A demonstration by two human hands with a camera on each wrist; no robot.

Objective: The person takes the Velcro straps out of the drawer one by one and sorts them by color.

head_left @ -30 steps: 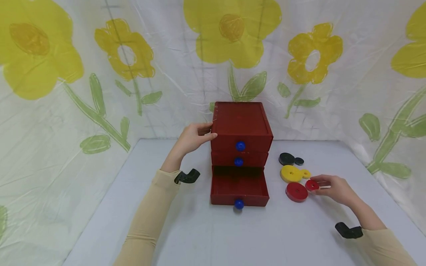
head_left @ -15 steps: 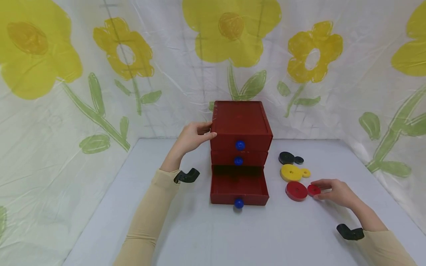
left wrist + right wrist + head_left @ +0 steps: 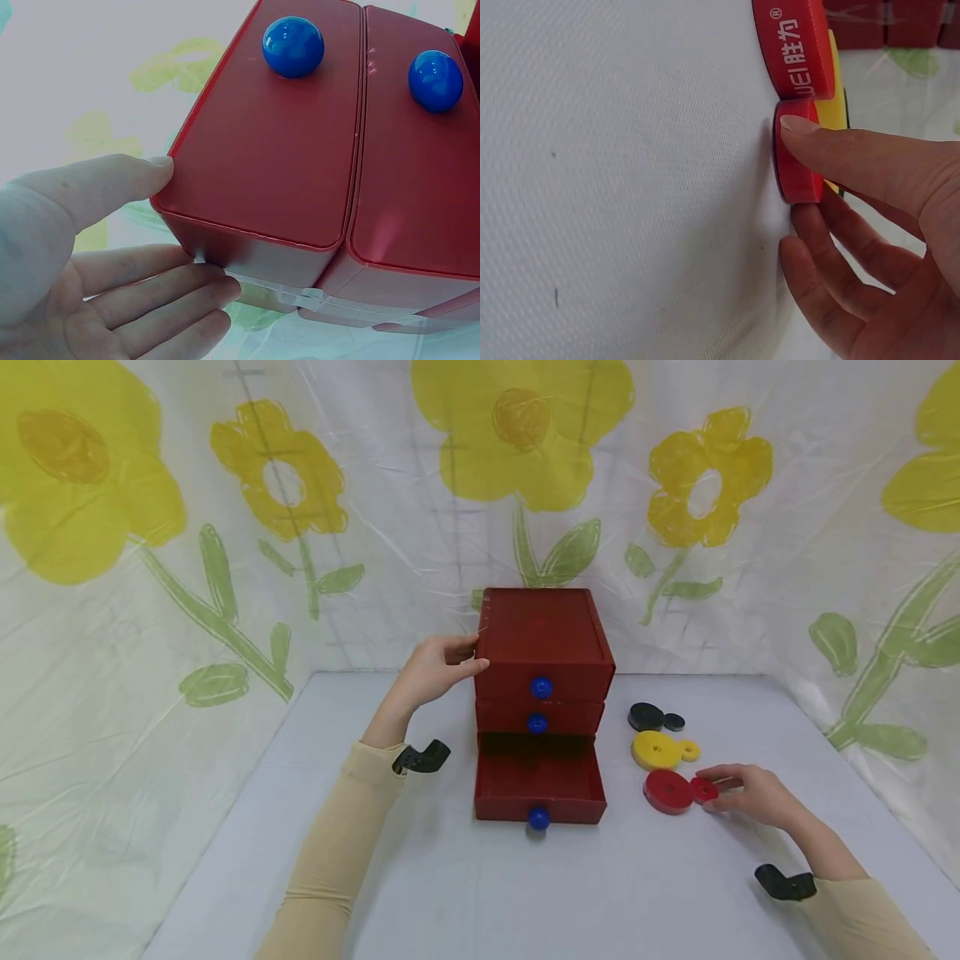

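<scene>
A red chest of drawers (image 3: 542, 627) with blue knobs stands mid-table, its bottom drawer (image 3: 538, 777) pulled out, with nothing visible inside. My left hand (image 3: 438, 670) rests at its upper left corner. In the left wrist view the thumb (image 3: 142, 176) touches the front edge, and fairly straight fingers (image 3: 172, 289) lie along the side. At the right, my right hand (image 3: 753, 793) pinches a small red roll of tape (image 3: 703, 791) standing flat on the table. That small roll touches a large red roll (image 3: 668, 792), printed with white lettering in the right wrist view.
Behind the red rolls lie a large yellow roll (image 3: 656, 750) and a small yellow one (image 3: 690, 750). Farther back are a large black roll (image 3: 646, 717) and a small black one (image 3: 674, 722). A flower-printed curtain (image 3: 420, 568) hangs behind the white table (image 3: 420, 885).
The small red roll has moved slightly toward the person, shifted right, then come back left against the large red roll, my right hand moving with it. My left hand has stayed at the chest.
</scene>
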